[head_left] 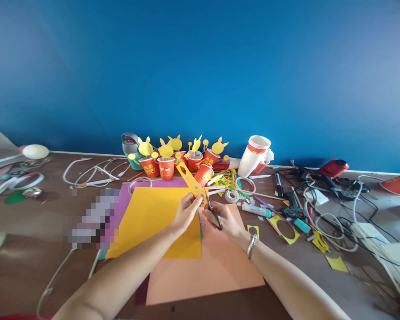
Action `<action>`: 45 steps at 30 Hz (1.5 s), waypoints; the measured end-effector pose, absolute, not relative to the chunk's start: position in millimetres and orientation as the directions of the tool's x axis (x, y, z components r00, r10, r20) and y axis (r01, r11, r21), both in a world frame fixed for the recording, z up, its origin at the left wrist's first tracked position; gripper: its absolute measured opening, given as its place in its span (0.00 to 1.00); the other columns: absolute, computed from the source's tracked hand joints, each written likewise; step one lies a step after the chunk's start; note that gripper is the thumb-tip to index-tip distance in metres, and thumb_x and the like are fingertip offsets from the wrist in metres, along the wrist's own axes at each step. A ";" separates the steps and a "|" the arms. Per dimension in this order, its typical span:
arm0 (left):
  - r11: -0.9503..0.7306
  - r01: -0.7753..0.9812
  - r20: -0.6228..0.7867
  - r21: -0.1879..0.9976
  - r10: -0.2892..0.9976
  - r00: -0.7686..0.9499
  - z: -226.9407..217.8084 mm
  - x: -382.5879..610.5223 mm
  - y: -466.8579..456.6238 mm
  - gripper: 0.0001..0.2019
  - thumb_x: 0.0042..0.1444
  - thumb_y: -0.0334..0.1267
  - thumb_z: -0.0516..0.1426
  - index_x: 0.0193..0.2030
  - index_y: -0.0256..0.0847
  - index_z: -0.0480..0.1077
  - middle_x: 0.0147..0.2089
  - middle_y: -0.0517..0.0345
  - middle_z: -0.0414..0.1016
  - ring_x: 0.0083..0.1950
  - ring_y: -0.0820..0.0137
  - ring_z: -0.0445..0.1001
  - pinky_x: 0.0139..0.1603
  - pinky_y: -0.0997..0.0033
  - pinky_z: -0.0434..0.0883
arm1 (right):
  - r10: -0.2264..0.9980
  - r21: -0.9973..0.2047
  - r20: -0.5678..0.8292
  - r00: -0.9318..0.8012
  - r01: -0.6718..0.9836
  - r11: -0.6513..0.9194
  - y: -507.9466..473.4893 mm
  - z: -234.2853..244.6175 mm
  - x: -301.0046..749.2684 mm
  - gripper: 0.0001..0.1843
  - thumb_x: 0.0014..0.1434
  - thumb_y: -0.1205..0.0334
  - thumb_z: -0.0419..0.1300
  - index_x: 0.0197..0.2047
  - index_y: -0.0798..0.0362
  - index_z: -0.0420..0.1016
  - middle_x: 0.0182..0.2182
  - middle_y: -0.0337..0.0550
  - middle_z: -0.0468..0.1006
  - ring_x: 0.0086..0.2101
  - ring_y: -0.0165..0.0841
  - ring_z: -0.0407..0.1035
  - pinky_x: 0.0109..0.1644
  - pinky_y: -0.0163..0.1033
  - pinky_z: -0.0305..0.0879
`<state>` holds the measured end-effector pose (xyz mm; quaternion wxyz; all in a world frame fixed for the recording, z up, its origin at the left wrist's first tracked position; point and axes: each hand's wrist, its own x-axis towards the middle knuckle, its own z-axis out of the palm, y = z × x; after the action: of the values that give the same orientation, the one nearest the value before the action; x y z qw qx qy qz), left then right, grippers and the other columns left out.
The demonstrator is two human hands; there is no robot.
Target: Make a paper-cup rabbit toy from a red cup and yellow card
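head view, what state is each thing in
Scissors: in right hand, blade opening unclear
Yellow strip: pinched in left hand
Yellow sheet: lying flat
Peach sheet: flat, partly under yellow sheet
White cup stack: nested, mouths up
Red cup at right edge: on its side

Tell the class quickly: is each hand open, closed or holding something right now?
Left hand: closed, pinching a yellow paper strip.
Right hand: closed, holding black-handled scissors.
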<state>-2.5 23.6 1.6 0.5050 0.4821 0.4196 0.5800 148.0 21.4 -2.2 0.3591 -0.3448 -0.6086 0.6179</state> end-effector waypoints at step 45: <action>-0.128 -0.176 0.128 0.976 0.992 -0.012 4.2 -1.7 22.2 0.15 0.49 0.50 0.61 0.28 0.39 0.70 0.25 0.61 0.68 0.28 0.72 0.65 0.32 0.72 0.63 | 0.839 -0.999 -0.050 -0.541 0.026 -0.043 20.6 -0.2 148.4 0.18 0.54 0.49 0.63 0.28 0.53 0.64 0.15 0.31 0.64 0.15 0.23 0.55 0.19 0.30 0.48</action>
<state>-1.7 22.2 4.2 0.5092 0.4847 0.4206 0.5735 148.4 20.6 -0.2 0.3230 -0.3534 -0.6117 0.6297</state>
